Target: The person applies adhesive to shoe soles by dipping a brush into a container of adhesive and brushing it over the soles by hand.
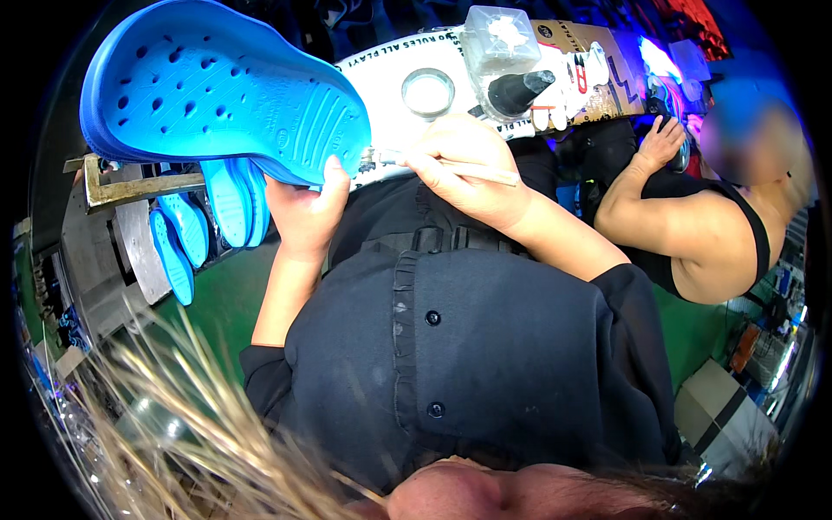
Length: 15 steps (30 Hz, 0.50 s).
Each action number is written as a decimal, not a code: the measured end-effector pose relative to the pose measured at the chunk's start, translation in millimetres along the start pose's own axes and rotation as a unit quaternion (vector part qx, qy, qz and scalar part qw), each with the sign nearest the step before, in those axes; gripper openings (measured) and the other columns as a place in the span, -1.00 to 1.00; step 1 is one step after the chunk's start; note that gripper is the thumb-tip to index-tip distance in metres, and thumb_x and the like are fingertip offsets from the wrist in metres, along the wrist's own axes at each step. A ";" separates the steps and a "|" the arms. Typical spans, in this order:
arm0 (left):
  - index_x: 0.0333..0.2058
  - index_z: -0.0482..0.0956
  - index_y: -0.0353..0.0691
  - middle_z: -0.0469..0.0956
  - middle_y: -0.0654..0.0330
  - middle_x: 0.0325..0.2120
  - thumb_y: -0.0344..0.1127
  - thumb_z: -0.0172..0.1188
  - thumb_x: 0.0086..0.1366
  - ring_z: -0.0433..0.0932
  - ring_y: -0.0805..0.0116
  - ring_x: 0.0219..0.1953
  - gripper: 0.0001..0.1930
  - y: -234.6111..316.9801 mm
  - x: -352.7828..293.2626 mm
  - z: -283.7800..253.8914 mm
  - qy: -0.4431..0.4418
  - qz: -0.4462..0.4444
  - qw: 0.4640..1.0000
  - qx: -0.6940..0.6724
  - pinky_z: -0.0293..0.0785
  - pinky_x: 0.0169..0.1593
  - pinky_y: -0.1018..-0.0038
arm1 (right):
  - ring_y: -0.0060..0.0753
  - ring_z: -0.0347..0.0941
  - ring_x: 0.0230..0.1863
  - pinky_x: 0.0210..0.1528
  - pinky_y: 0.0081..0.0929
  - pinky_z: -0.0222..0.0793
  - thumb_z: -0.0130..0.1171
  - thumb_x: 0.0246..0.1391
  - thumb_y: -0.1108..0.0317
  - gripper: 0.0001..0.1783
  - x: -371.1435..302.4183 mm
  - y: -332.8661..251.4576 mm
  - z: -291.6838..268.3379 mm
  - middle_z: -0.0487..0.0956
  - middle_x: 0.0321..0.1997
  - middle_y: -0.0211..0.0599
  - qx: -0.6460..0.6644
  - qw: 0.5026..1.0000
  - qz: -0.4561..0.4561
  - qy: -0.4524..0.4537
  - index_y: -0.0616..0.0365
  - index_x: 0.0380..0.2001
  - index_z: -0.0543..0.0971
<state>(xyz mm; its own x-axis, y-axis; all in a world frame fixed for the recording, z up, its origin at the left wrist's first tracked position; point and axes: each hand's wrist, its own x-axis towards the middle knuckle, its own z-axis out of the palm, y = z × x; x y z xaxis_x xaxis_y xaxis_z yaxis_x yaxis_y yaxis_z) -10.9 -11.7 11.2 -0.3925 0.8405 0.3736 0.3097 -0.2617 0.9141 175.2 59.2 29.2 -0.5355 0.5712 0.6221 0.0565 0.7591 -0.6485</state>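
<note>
A large bright blue shoe sole [234,95], with small holes at its broad end and ridges at its narrower end, is tilted up at the upper left. My left hand [308,208] grips its near edge by the narrower end, thumb on the upper face and the other fingers mostly hidden behind. Between the closed fingers of my right hand [477,165] is a slim brush with a pale handle [485,172]. Its tip points left and meets the rim of the sole, close to my left thumb. A round dish of white stuff [428,91] sits beyond my right hand.
Beyond the dish stand a clear plastic box [501,39] and a black bottle with a tapered top [520,91]. Printed cardboard [607,65] covers the bench further right. More blue soles [178,230] rest along a rack at left. A co-worker [693,208] sits close on the right.
</note>
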 end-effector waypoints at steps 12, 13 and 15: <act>-0.02 0.24 -0.43 0.42 -0.03 -0.15 -0.29 0.17 -0.01 0.42 0.19 -0.10 -0.43 -4.0 8.4 -10.7 -0.092 -0.051 0.991 0.082 0.28 0.02 0.38 | -0.43 0.39 -0.50 -0.42 -0.58 0.29 0.12 -0.08 0.46 -0.89 3.7 -3.4 -30.4 0.52 -0.51 -0.30 0.028 0.993 0.094 0.070 0.26 -0.43 0.55; 0.00 0.22 -0.43 0.41 -0.01 -0.13 -0.29 0.17 -0.01 0.40 0.23 -0.08 -0.40 -1.7 8.8 -10.0 -0.113 -0.082 0.989 0.045 0.27 0.03 0.38 | -0.44 0.41 -0.44 -0.40 -0.58 0.29 0.13 -0.09 0.45 -0.88 10.1 -5.8 -33.4 0.52 -0.49 -0.29 0.027 0.994 0.074 0.072 0.24 -0.42 0.56; 0.02 0.21 -0.43 0.40 0.00 -0.11 -0.29 0.17 -0.01 0.39 0.25 -0.07 -0.39 -5.4 5.7 -8.5 -0.140 -0.151 0.976 -0.065 0.26 0.03 0.38 | -0.43 0.43 -0.40 -0.39 -0.56 0.30 0.17 -0.13 0.44 -0.84 30.0 -13.5 -37.1 0.52 -0.46 -0.32 0.054 0.995 0.040 0.075 0.22 -0.40 0.57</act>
<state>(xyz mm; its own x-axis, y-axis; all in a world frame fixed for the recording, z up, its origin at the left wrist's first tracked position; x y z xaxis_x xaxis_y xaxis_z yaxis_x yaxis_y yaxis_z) -22.1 -9.5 9.8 -0.1901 0.9808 0.0430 0.0969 -0.0249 0.9950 189.6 77.6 72.9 -0.3998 0.6756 0.6195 -0.0002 0.6758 -0.7371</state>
